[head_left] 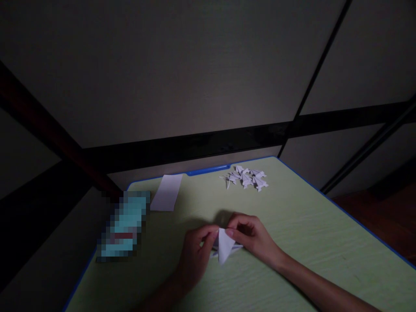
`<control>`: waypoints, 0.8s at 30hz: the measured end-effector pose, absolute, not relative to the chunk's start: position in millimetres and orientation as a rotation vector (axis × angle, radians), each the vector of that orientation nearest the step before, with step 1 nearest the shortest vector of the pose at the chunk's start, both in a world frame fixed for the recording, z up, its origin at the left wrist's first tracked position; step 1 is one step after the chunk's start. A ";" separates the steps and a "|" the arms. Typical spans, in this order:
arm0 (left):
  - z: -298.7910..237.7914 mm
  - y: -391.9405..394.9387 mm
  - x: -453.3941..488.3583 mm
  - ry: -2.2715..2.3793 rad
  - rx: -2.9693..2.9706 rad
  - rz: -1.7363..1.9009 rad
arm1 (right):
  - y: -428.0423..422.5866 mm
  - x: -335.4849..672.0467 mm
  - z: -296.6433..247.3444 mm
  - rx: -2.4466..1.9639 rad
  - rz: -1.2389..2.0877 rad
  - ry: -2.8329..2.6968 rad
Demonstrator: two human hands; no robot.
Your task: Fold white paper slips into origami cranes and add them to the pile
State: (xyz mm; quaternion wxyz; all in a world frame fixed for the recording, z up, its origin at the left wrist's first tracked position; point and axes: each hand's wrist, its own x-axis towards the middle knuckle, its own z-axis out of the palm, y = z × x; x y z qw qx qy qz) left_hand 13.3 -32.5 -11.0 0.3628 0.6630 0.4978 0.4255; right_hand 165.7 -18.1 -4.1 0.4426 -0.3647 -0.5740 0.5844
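Observation:
A small piece of folded white paper is held just above the table near its front middle, one pointed flap hanging down toward me. My left hand pinches its left upper edge between thumb and fingertips. On the other side, my right hand grips the upper right corner the same way. Parts of the paper behind the flap are hidden by the flap and my fingers. Farther back on the table lies a cluster of several folded white paper figures, pointed in front with small leg-like corners.
The pale green table has a blue edge and a blue groove at the back. A flat white paper strip lies at back left, beside a pixelated teal object. Dark-banded cabinet panels stand right behind the table.

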 end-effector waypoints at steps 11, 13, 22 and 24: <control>-7.8 -33.0 15.5 1.212 1.643 1.017 | -14.4 172.1 -1.6 -0.923 1.686 -1.485; -8.3 -32.2 16.1 1.197 1.595 1.005 | -11.1 175.4 -0.4 -0.925 1.758 -1.517; -9.2 -27.1 15.5 1.165 1.315 0.987 | -7.2 181.9 -0.1 -0.889 1.862 -1.724; -8.6 -26.6 16.1 1.168 1.274 0.983 | -7.7 182.5 -1.5 -0.881 1.821 -1.757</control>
